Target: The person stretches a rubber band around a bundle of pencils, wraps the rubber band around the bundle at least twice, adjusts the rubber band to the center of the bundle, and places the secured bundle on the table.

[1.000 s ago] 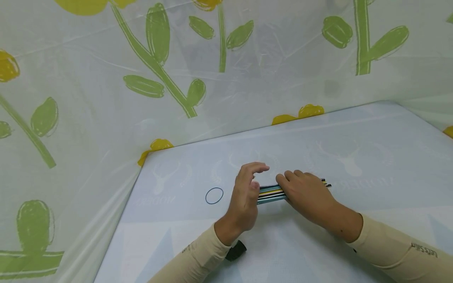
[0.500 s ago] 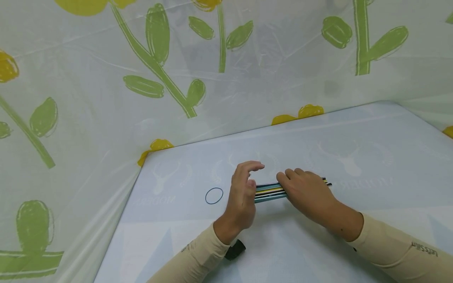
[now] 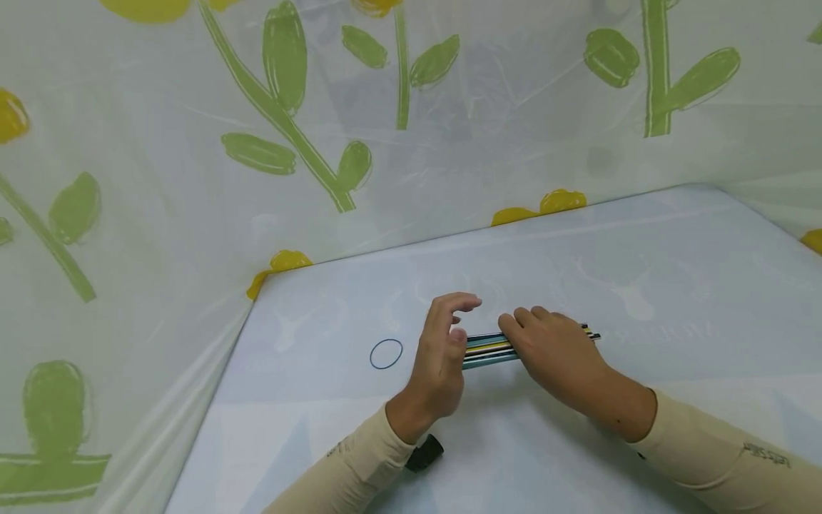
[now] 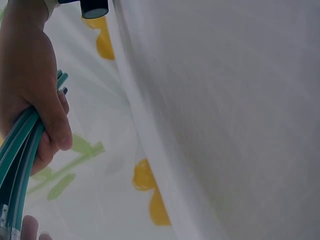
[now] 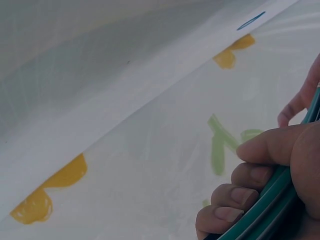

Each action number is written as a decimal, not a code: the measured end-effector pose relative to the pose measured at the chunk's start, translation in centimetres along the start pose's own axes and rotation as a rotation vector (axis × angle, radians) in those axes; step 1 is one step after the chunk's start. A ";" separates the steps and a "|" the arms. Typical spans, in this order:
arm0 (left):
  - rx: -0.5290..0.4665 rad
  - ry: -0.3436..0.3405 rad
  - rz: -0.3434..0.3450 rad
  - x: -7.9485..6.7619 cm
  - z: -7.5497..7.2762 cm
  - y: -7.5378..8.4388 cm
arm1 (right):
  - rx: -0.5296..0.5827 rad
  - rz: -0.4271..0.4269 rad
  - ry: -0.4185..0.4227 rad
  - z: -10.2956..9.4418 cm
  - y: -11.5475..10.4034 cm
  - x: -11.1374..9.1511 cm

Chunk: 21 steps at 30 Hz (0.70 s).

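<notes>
My right hand (image 3: 559, 353) grips a bundle of pencils (image 3: 491, 350), fingers and thumb curled round it in the right wrist view. The pencils lie roughly level, showing teal, yellow, black and white in the head view. Their left ends meet the palm side of my left hand (image 3: 439, 364), held upright with its fingers bent loosely forward, not round the bundle. Metal ferrules on the pencils (image 4: 20, 160) show near my left fingertips (image 4: 31, 230) in the left wrist view. A thin blue ring like a rubber band (image 3: 370, 354) lies left of my left hand.
The pale table cover (image 3: 526, 457) has faint deer prints. A dark, short cylindrical thing (image 3: 425, 452) sits at my left wrist. Behind the table's far edge hangs a whitish curtain (image 3: 501, 157) printed with green stems and yellow flowers.
My left hand has shifted very slightly left, so a little more of the pencils shows between the hands. The right hand keeps its grip; the ring lies where it was.
</notes>
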State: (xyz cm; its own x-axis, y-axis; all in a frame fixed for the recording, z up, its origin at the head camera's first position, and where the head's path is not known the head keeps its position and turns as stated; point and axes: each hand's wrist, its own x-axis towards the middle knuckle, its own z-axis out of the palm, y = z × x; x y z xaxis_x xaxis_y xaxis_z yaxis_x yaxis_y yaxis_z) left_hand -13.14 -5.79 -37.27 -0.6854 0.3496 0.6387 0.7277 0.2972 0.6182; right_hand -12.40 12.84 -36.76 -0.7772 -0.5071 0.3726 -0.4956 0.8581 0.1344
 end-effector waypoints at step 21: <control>0.029 -0.006 -0.009 -0.1 -0.1 -0.1 | -0.003 0.021 -0.044 0.0 -0.2 0.1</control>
State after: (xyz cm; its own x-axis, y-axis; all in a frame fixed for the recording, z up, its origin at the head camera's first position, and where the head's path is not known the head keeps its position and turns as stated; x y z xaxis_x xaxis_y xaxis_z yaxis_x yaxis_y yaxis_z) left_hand -13.17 -5.88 -37.34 -0.6921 0.3518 0.6302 0.7217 0.3263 0.6105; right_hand -12.43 12.64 -36.74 -0.8034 -0.4923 0.3350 -0.4783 0.8686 0.1294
